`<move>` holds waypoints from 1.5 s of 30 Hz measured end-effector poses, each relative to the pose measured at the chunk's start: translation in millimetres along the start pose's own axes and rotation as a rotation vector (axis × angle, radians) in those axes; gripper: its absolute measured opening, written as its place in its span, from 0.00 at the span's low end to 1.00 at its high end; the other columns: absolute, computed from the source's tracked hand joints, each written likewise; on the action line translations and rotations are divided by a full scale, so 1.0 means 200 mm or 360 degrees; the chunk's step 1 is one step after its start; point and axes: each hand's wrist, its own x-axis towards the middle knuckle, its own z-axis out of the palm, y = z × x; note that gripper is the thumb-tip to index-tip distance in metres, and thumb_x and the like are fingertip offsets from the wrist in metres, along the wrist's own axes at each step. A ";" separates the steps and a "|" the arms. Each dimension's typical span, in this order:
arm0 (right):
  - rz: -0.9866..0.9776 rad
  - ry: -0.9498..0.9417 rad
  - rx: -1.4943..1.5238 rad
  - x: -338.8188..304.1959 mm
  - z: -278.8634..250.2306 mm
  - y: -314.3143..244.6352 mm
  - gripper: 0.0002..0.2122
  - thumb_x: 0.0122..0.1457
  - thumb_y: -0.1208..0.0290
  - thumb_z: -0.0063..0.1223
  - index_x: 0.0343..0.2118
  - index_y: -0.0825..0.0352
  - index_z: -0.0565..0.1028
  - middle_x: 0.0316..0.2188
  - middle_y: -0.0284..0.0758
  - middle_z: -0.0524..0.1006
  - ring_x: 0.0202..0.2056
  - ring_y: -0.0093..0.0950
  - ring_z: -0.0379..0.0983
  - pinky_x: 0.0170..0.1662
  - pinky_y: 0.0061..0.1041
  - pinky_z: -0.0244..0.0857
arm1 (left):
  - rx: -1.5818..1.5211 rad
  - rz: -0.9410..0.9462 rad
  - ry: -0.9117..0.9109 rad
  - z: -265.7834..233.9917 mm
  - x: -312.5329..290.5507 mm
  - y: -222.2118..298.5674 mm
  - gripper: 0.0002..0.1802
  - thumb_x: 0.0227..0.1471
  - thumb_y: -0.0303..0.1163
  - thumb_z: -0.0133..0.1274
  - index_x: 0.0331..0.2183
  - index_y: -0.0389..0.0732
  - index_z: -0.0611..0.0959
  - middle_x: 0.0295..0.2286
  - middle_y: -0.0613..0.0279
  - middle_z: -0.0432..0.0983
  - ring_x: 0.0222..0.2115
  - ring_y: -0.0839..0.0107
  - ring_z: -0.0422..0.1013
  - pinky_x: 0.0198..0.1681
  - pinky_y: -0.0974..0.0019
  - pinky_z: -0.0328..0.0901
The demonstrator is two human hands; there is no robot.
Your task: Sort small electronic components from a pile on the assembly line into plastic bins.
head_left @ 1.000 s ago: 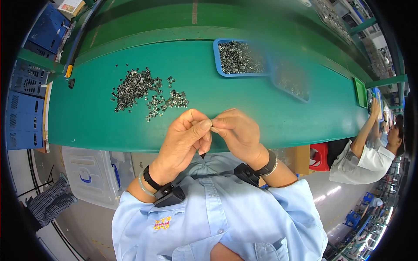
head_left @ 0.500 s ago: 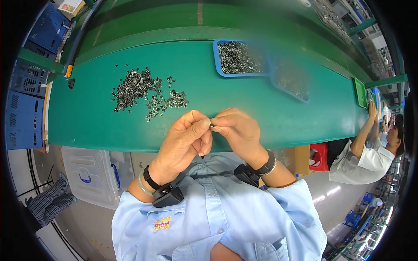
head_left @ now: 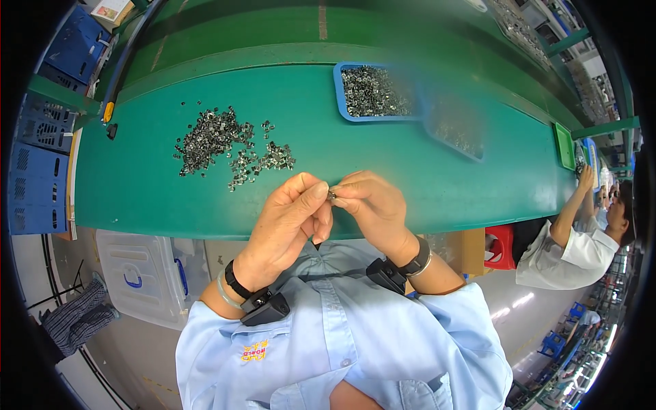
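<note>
Both hands meet over the near edge of the green table (head_left: 171, 205). Between their fingertips sits a small dark metal piece (head_left: 332, 196), mostly covered by the fingers. My left hand (head_left: 290, 215) is closed, thumb and forefinger pinching the piece from its left side. From the right, my right hand (head_left: 376, 208) pinches the same piece with thumb and forefinger. Beyond my left hand lies a loose pile of small black and silver metal pieces (head_left: 208, 140), with a smaller scatter of shinier ones (head_left: 277, 157) beside it.
A blue tray (head_left: 338, 92) full of similar small pieces stands at the back; a second tray (head_left: 437, 137) right of it looks hazy. A green tray (head_left: 564, 145) lies at the far right, near another person (head_left: 574, 253). Below the table's left side stands a clear lidded box (head_left: 137, 273).
My hands hold almost the same place, with only a slight shift of the fingertips around the small piece. The pile and trays have not moved.
</note>
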 end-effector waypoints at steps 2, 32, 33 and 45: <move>0.0003 0.0011 -0.0020 0.00 0.00 0.00 0.05 0.50 0.79 0.58 0.30 0.67 0.75 0.28 0.35 0.77 0.31 0.28 0.73 0.34 0.23 0.67 | -0.0015 -0.0002 -0.0004 0.00 0.00 0.00 0.11 0.57 0.36 0.49 0.28 0.40 0.72 0.17 0.67 0.68 0.15 0.78 0.64 0.17 0.75 0.58; -0.0179 -0.0468 -0.0962 0.57 -0.04 0.19 0.06 0.51 0.73 0.55 0.33 0.67 0.75 0.31 0.37 0.74 0.33 0.35 0.72 0.36 0.28 0.67 | -0.0005 0.0046 0.0059 -0.24 -0.01 -0.05 0.09 0.59 0.33 0.45 0.34 0.38 0.73 0.19 0.63 0.68 0.16 0.76 0.63 0.19 0.72 0.58; -0.0130 -0.0615 -0.0941 0.58 0.03 0.19 0.07 0.51 0.73 0.56 0.33 0.66 0.75 0.31 0.37 0.74 0.33 0.36 0.72 0.35 0.29 0.67 | -0.0058 0.0048 0.0032 -0.25 0.00 -0.05 0.08 0.59 0.33 0.45 0.34 0.38 0.73 0.18 0.63 0.68 0.16 0.75 0.63 0.19 0.72 0.58; 0.0001 -0.0701 -0.0814 0.58 0.16 0.23 0.06 0.51 0.74 0.56 0.31 0.66 0.73 0.30 0.37 0.72 0.32 0.33 0.72 0.34 0.29 0.67 | -0.0200 0.0037 0.0000 -0.28 -0.01 -0.01 0.09 0.59 0.33 0.44 0.35 0.37 0.73 0.20 0.63 0.69 0.16 0.75 0.63 0.19 0.71 0.58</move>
